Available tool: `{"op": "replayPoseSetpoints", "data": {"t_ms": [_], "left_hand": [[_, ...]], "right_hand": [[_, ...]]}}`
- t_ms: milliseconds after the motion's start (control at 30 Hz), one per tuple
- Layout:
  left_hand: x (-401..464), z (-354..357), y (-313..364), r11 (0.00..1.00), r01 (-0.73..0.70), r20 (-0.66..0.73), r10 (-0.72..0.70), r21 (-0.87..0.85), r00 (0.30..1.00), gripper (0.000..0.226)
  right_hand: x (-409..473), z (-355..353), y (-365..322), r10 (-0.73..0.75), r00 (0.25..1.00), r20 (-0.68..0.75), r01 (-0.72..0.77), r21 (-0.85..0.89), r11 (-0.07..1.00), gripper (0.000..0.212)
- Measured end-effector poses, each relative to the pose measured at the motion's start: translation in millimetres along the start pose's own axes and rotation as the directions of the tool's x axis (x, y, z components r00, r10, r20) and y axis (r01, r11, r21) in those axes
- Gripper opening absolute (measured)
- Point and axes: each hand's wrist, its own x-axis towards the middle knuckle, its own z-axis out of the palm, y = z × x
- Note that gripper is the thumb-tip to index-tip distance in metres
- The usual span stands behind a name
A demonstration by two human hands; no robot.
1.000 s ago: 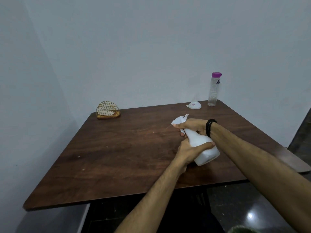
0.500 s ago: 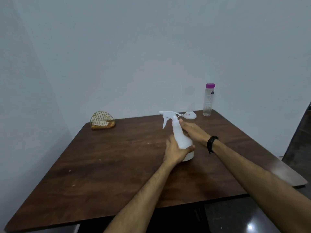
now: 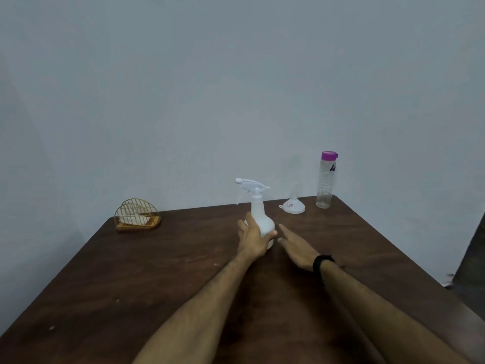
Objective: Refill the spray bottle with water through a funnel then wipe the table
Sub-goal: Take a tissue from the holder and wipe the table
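Note:
A white spray bottle [image 3: 258,216] stands upright on the dark wooden table [image 3: 157,271], its trigger head pointing left. My left hand [image 3: 252,239] grips the bottle's lower body from the near side. Just to the right of the bottle, my right hand [image 3: 295,248] hovers with straight fingers and holds nothing. A white funnel [image 3: 293,204] sits mouth-down near the table's far edge. A clear water bottle [image 3: 325,179] with a purple cap stands upright to the right of the funnel.
A gold wire napkin holder [image 3: 137,215] with white napkins stands at the table's far left corner. A pale wall runs right behind the far edge. The table's right edge drops to a dark floor.
The spray bottle went from tilted in both hands to standing upright farther back on the table. My right hand let go of its neck and drew back to the right.

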Motion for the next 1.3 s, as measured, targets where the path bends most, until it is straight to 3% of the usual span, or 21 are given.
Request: {"op": "replayPoseSetpoints", "data": {"t_ms": [100, 233, 533, 833, 967, 1100, 1300], "left_hand": [[35, 3, -6, 1.0, 0.017, -0.017, -0.016, 0.016, 1.0, 0.091], [73, 13, -6, 0.999, 0.047, -0.041, -0.046, 0.025, 0.998, 0.093], [138, 27, -11, 0.998, 0.04, -0.054, -0.038, 0.05, 0.998, 0.091], [154, 24, -17, 0.999, 0.024, -0.022, -0.023, 0.049, 0.999, 0.101], [130, -5, -37, 0.99, 0.026, 0.002, -0.027, 0.136, 1.0, 0.116], [89, -58, -86, 0.945, 0.086, 0.033, -0.101, 0.317, 0.994, 0.108], [29, -143, -155, 0.881, 0.199, -0.003, -0.219, 0.429, 0.976, 0.102]], "right_hand": [[27, 8, 21, -0.005, 0.998, 0.066, 0.026, -0.328, 0.944, 0.064], [62, 13, 24, -0.009, 0.996, 0.084, 0.051, -0.505, 0.862, 0.066], [115, 16, 30, 0.02, 1.0, 0.023, -0.004, -0.547, 0.837, 0.074], [115, 17, 31, 0.018, 1.0, 0.01, -0.01, -0.532, 0.846, 0.073], [108, 19, 26, 0.019, 1.0, -0.001, -0.017, -0.545, 0.838, 0.068], [98, 28, 15, 0.018, 0.998, 0.065, 0.022, -0.57, 0.821, 0.064], [88, 51, -30, -0.025, 0.973, 0.229, 0.138, -0.494, 0.859, 0.063]]}}
